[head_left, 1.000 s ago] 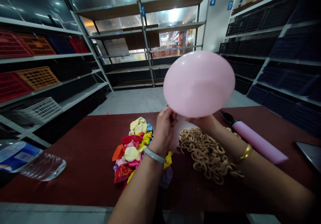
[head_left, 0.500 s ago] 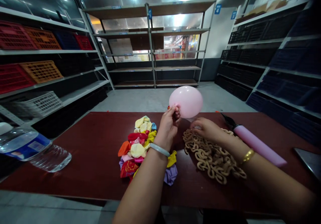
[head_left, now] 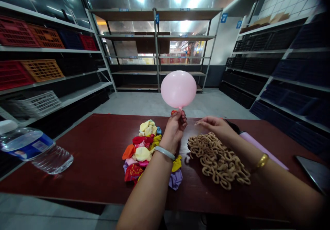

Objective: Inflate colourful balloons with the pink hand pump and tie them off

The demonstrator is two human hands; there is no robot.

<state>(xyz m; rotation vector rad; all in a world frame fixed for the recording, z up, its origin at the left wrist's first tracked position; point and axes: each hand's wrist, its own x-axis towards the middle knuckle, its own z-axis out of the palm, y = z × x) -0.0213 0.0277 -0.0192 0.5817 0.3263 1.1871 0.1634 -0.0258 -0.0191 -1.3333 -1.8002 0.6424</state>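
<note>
An inflated pink balloon (head_left: 178,88) stands upright above the far table edge. My left hand (head_left: 176,125) pinches it at the neck, and a small red thing (head_left: 174,112) shows beside those fingers. To the right, my right hand (head_left: 215,126) hovers with its fingers loosely stretched toward the balloon, apart from it, and I see nothing in them. Below that hand lies a pile of tan, curled, cord-like loops (head_left: 216,161). Uninflated balloons (head_left: 141,153) in several colours are heaped left of my left forearm. A pink tube (head_left: 264,149) with a black end is partly hidden behind my right arm.
A large water bottle (head_left: 38,147) lies tilted at the left of the dark red table (head_left: 95,154). At the right edge rests a dark flat device (head_left: 311,170). Shelves with crates (head_left: 42,70) line both sides, and a metal rack (head_left: 156,56) stands beyond the table.
The balloon has swung up and left, from leaning right to upright over my left hand. My right hand has lifted slightly and moved right, away from the loops.
</note>
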